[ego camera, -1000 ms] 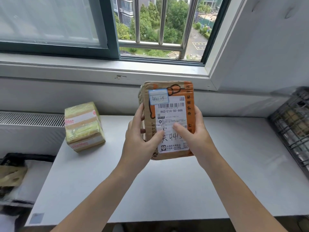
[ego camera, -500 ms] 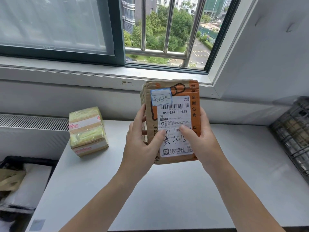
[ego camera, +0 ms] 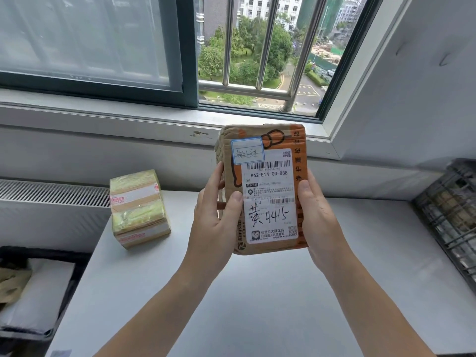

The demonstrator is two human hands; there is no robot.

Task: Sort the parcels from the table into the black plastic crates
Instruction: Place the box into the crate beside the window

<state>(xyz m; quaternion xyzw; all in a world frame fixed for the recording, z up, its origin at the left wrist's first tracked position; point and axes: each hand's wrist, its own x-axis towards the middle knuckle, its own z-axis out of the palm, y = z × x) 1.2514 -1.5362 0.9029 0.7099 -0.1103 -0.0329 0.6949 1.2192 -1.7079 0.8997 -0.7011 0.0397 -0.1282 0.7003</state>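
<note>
Above the white table (ego camera: 283, 305), grips the orange-and-brown parcel (ego camera: 268, 191) upright by its edges in left hand (ego camera: 216, 222) and right hand (ego camera: 319, 220); risks a drop on any slackening of grip.

This looks like a small mail room or back office on an upper floor, set up for handling courier post. A white table (ego camera: 257, 305) stands against a bare pale wall (ego camera: 425, 99), under a wide window (ego camera: 103, 47) with a dark frame and steel bars (ego camera: 265, 42). Through it, treetops (ego camera: 247, 60) and a road (ego camera: 304, 86) lie below, with tower blocks (ego camera: 268, 6) beyond. A radiator (ego camera: 51, 194) runs under the sill (ego camera: 103, 112) on the left. The goods are shipments: a brown parcel (ego camera: 268, 191) with a barcode label and a handwritten code, and a taped parcel (ego camera: 139, 207) on the table. A black crate (ego camera: 77, 256) at the table's left end holds bagged packets. A lattice crate (ego camera: 448, 217) at the right end holds more.
</note>
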